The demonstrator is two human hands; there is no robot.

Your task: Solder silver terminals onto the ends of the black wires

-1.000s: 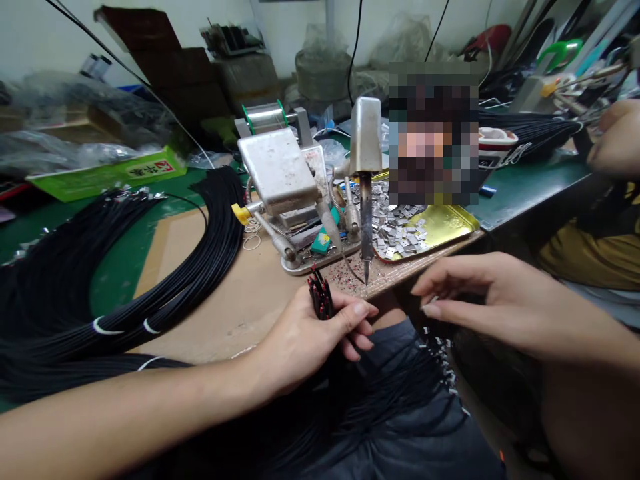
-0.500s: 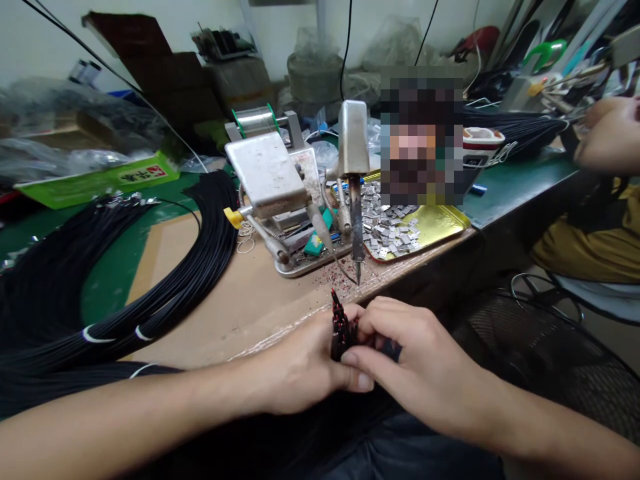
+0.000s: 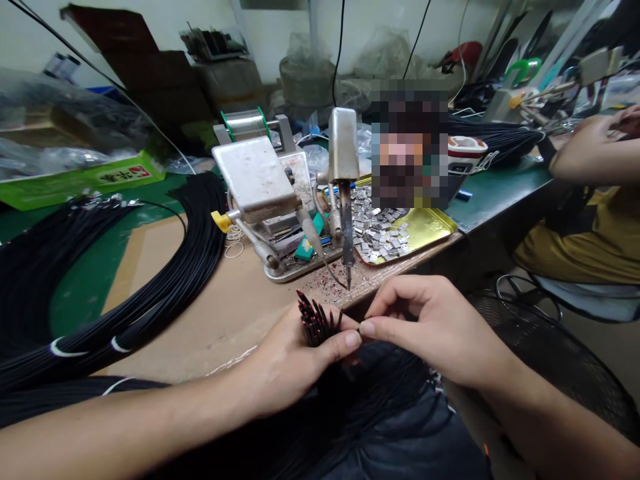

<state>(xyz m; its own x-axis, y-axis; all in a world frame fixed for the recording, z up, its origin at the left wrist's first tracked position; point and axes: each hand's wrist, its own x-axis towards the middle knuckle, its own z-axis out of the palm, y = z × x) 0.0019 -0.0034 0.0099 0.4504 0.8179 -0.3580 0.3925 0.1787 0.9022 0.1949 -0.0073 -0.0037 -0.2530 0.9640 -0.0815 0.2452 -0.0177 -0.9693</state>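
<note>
Far left: a lime-green box, clear plastic film behind it; dark brown cartons stand further back. Far right: a small blue object on the green tabletop. Right: seated co-worker, mustard trousers. Near right: round black mesh guard.

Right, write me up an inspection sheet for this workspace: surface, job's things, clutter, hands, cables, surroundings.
Surface: brown board on a green bench top.
Job's things: bundle of black wires with red tips; soldering iron mounted point-down; metal connectors heaped in a gold tray.
Clutter: small red and dark scraps scattered around the iron's tip.
Hands: left hand grips the bundle; right hand has its fingertips by the left thumb, what they pinch unclear.
Cables: large black coil at the left, bound with white ties.
Surroundings: green box behind the coil; co-worker's arm at the far right.
</note>
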